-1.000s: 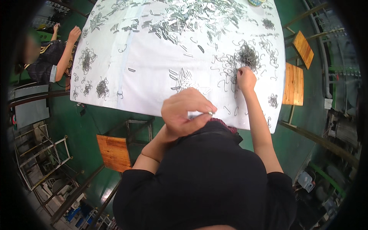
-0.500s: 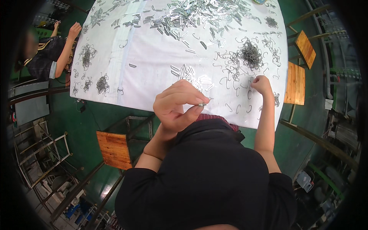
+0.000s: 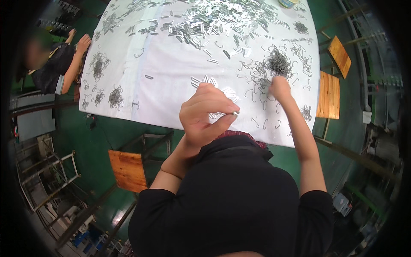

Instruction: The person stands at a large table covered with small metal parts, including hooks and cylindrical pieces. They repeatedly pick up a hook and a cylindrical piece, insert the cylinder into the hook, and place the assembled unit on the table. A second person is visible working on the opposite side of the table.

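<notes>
My left hand (image 3: 205, 115) is raised in front of my body, thumb and forefinger pinching a small silvery metal piece (image 3: 235, 113). Behind its fingers a small heap of flat metal strips (image 3: 230, 93) lies on the white-covered table (image 3: 171, 90). Over to the right, my right hand (image 3: 281, 88) hovers or rests just below a dark tangled pile of wire hooks (image 3: 278, 62). Its fingers look curled together and slightly blurred; whether anything is in them is hidden. Loose bent hooks (image 3: 265, 123) lie scattered between that hand and the near table edge.
A large heap of metal strips (image 3: 214, 19) covers the far middle. Smaller hook piles (image 3: 115, 97) dot the left side, where a co-worker's arm (image 3: 72, 70) reaches the edge. Wooden stools (image 3: 127, 170) stand around, and a tub (image 3: 288, 3) sits at the far right.
My right hand has moved a little left and away from me, nearer the hook pile. My left hand has shifted slightly right, still pinching the metal piece.
</notes>
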The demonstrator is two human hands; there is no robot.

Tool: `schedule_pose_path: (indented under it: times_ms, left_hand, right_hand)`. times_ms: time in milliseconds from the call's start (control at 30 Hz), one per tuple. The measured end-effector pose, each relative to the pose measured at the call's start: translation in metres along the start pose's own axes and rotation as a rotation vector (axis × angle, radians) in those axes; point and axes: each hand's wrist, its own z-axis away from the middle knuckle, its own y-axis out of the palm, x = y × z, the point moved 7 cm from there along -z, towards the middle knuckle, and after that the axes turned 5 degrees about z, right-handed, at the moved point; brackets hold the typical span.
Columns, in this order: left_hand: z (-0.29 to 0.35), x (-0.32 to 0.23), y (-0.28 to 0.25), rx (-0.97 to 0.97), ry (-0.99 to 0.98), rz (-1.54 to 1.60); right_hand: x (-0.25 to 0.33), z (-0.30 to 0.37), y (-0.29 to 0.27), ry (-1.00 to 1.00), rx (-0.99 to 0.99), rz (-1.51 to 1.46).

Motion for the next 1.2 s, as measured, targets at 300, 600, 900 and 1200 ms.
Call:
schedule_pose_path:
  times_ms: [300, 600, 900, 1200]
  left_hand:
    - [0.002, 0.01, -0.003, -0.086, -0.094, -0.051]
    - [0.002, -0.006, 0.041, 0.053, -0.067, -0.184]
    - [0.04, -0.074, 0.075, 0.124, 0.022, -0.598]
    - [0.074, -0.078, 0.105, 0.229, 0.028, -0.358]
  right_hand:
    - [0.048, 0.106, -0.108, -0.112, 0.037, -1.467]
    - [0.113, 0.16, -0.149, -0.343, 0.188, -1.889]
    - [0.088, 0.22, -0.157, -0.285, -0.019, -1.421]
    - [0.056, 0.28, -0.164, -0.764, -0.676, -1.222]
